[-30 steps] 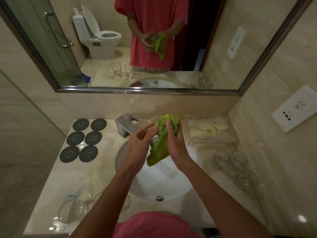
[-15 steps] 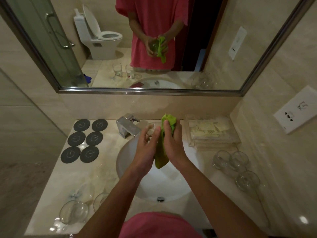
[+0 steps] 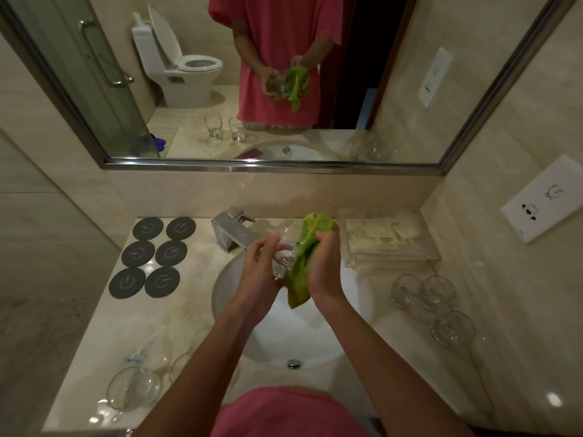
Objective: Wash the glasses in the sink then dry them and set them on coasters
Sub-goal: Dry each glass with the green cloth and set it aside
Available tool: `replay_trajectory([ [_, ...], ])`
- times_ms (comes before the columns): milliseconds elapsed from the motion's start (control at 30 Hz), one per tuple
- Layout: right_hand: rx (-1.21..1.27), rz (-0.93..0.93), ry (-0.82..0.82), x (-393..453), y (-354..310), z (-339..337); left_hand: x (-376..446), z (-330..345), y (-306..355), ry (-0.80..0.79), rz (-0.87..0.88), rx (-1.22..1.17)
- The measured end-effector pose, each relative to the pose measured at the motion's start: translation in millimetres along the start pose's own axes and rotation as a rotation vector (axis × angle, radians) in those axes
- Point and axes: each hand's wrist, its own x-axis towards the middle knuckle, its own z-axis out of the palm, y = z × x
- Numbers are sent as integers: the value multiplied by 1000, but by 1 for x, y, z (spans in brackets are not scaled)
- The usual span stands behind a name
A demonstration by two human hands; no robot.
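Both hands work above the white sink (image 3: 353,298), between the chrome faucet (image 3: 232,231) on the left and a clear tray of packets (image 3: 391,244) on the right, with the mirror's steel frame (image 3: 271,168) running just behind. The left hand (image 3: 257,275) curls its fingers round a clear glass (image 3: 285,247), and the right hand (image 3: 323,269) grips a green cloth (image 3: 304,263) bunched against that glass. Six dark coasters (image 3: 154,257) lie in pairs at the counter's back left, well apart from the basin, all bare. Two glasses (image 3: 135,389) stand near the front left edge; three more (image 3: 432,304) cluster at the right, close to the wall. The counter (image 3: 195,310) shows open marble between coasters and sink. The held glass is largely hidden by fingers and cloth, so its rim and tilt are hard to make out, and the forearms cover part of the basin.
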Motion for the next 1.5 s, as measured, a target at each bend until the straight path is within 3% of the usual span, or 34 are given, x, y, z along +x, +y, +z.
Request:
replay_trajectory([
  [100, -78, -77, -8, 0, -6, 2, 2, 0, 6, 117, 54, 68],
  [167, -172, -236, -26, 0, -6, 0, 3, 0, 7, 153, 87, 101],
  [267, -383, -455, -198, 3, 1, -7, 5, -3, 10, 205, 132, 153],
  [367, -540, -511, -338, 8, 5, -15, 9, -7, 16, 255, 160, 263],
  [533, -501, -314, -303, 5, 4, -11, 5, -10, 17, 294, 282, 472],
  [700, -309, 14, -305, 6, -1, -10, 1, -14, 14, 253, 436, 588],
  [833, -186, 286, -413, 14, -12, -12, 3, -15, 11, 222, 550, 583],
  [933, -106, 392, -567, 18, -20, -19, 6, -16, 12, 247, 570, 534],
  [1000, -167, 291, -600, 16, -20, -22, 9, -15, 15, 251, 531, 493],
  [1067, -239, 72, -582, 7, -15, -20, 13, -15, 17, 250, 431, 433],
  [1167, -469, -323, -520, 2, -2, -19, 23, -20, 20, 196, 172, 316],
  [1267, -600, -546, -491, 5, 2, -23, 24, -23, 19, 103, -7, 225],
  [1333, -549, -557, -453, 6, 5, -22, 20, -19, 19, 98, 57, 246],
  [1500, -213, -299, -353, -4, -6, -13, 8, -2, 24, 207, 539, 355],
])
